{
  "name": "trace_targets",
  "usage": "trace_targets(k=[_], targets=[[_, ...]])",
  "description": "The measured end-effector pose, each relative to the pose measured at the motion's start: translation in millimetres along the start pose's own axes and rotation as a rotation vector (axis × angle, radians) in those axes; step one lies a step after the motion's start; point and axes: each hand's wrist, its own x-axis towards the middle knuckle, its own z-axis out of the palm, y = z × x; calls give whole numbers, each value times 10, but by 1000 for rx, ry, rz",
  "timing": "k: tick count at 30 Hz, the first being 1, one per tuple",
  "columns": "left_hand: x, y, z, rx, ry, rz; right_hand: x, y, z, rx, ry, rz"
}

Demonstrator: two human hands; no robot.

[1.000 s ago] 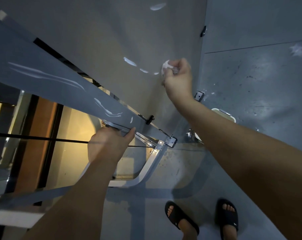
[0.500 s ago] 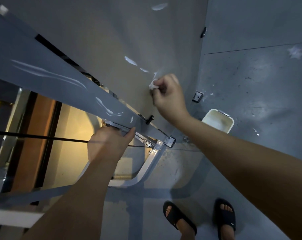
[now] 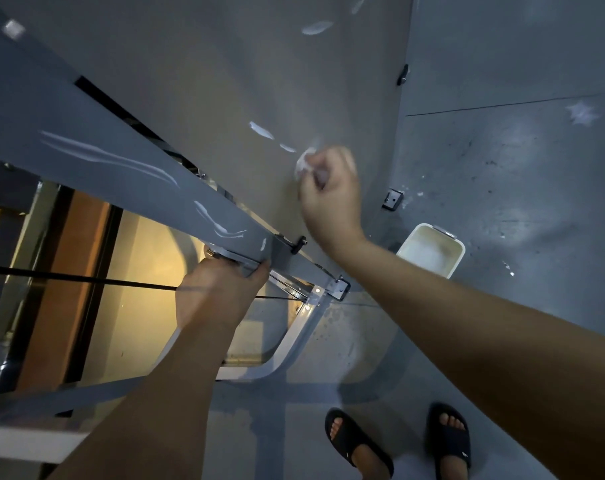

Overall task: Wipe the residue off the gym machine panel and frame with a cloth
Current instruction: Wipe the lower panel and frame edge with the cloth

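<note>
A grey machine panel (image 3: 207, 74) fills the upper middle, marked with white residue smears (image 3: 261, 130). My right hand (image 3: 332, 195) grips a small crumpled white cloth (image 3: 304, 164) and presses it against the panel just below and right of two smears. A grey frame beam (image 3: 96, 133) runs diagonally from upper left to centre and carries long white streaks (image 3: 107, 155) plus a shorter streak (image 3: 218, 225). My left hand (image 3: 214, 296) grips the metal rail under that beam's lower end.
An open white bin (image 3: 432, 251) stands on the grey floor right of the panel. A small metal bracket (image 3: 393, 199) sits on the floor by the wall. My feet in black sandals (image 3: 356, 441) are at the bottom. A thin black cable (image 3: 69, 278) crosses left.
My right hand with the cloth went down and left along the panel, then came back up and right. The smear beneath the cloth looks fainter. My left hand has stayed on the rail.
</note>
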Motion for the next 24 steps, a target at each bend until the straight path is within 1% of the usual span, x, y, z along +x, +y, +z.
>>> trace_targets(k=[2,3,4,6,7,8,9,11,12,13,16,19,22,24], targets=[[3,-6,3,-5,-7,-15,-75,56,-101,13,-165,-54],[9,-13,10,5,-7,-20,43,48,-144,-18,-180,-61],[11,-19,15,18,-1,-21,229,23,-148,-62,-117,-13],[4,-17,15,31,9,-18,534,-43,-103,-89,100,83],[-6,-11,2,21,8,-18,525,-73,-65,-116,172,73],[-15,1,-10,3,5,-21,393,-92,-30,-104,178,34],[-23,14,-27,-16,2,-24,218,-115,-29,-56,119,-2],[-28,19,-46,-30,-5,-30,-1,-71,-106,7,-54,-14],[-27,15,-46,-26,-10,-31,18,-62,-160,6,-88,-16],[-26,14,-43,-22,-12,-32,121,-73,-184,2,-76,3],[-31,31,-51,-11,-8,-36,341,-201,-180,98,40,115],[-29,30,-57,-13,-8,-46,249,-246,-179,152,78,191],[-21,-1,-40,-27,9,-32,323,-262,-187,247,173,244],[-17,-7,-40,-19,-4,-23,351,-250,-144,274,157,250]])
